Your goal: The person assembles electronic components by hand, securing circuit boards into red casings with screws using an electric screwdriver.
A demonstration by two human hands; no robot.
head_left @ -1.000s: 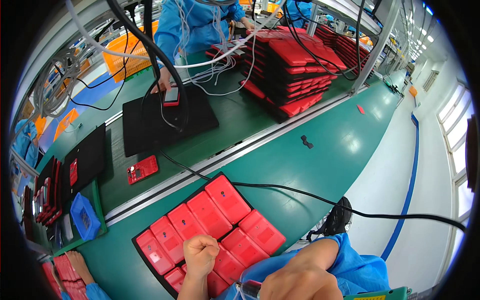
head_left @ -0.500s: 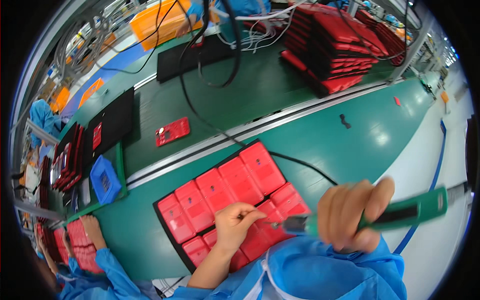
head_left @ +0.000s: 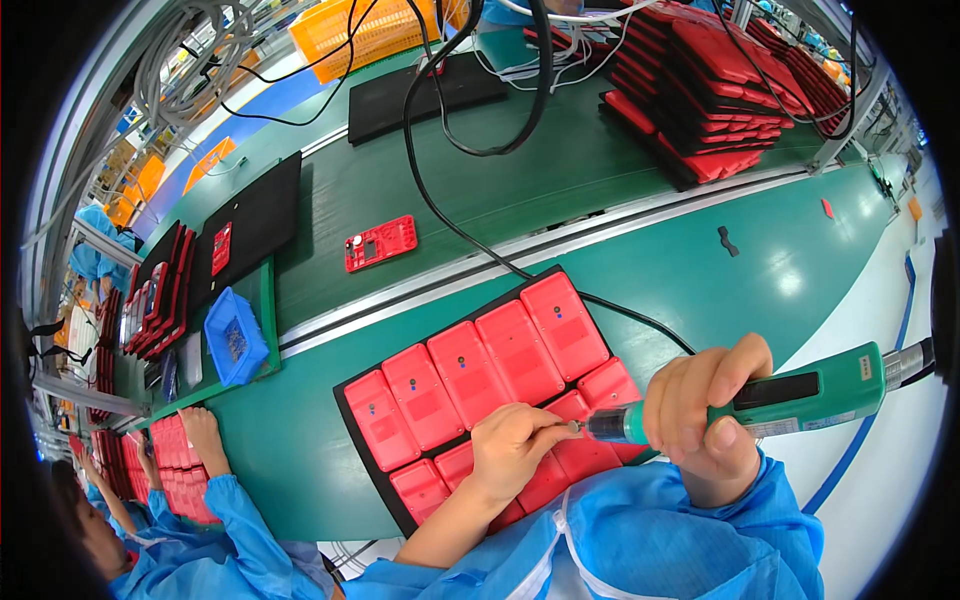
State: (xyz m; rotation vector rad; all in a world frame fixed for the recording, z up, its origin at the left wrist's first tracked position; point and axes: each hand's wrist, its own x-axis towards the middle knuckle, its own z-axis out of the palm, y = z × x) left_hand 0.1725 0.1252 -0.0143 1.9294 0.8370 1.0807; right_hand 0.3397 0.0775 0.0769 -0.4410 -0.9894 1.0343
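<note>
My right hand (head_left: 706, 412) is wrapped round a green electric screwdriver (head_left: 850, 388), held almost level with its tip toward the left. My left hand (head_left: 512, 452) is closed in a pinch right at that tip; a tiny metallic bit shows there, too small to name. Both hands hover over red plastic housings (head_left: 462, 372) laid in rows on a black tray (head_left: 394, 497). Small dark holes dot the upper row of housings. My left hand and forearm cover part of the lower row.
A blue bin (head_left: 236, 340) of small parts stands left. One red housing (head_left: 381, 244) lies on the dark green belt, with stacked loaded trays (head_left: 700, 95) behind at right. A black cable (head_left: 640, 318) crosses the bench. A co-worker's hand (head_left: 205, 440) works at far left.
The screwdriver tip and my left fingertips have come together; before, a small gap lay between them. The blurred right hand is now steadier. The whole view has shifted slightly.
</note>
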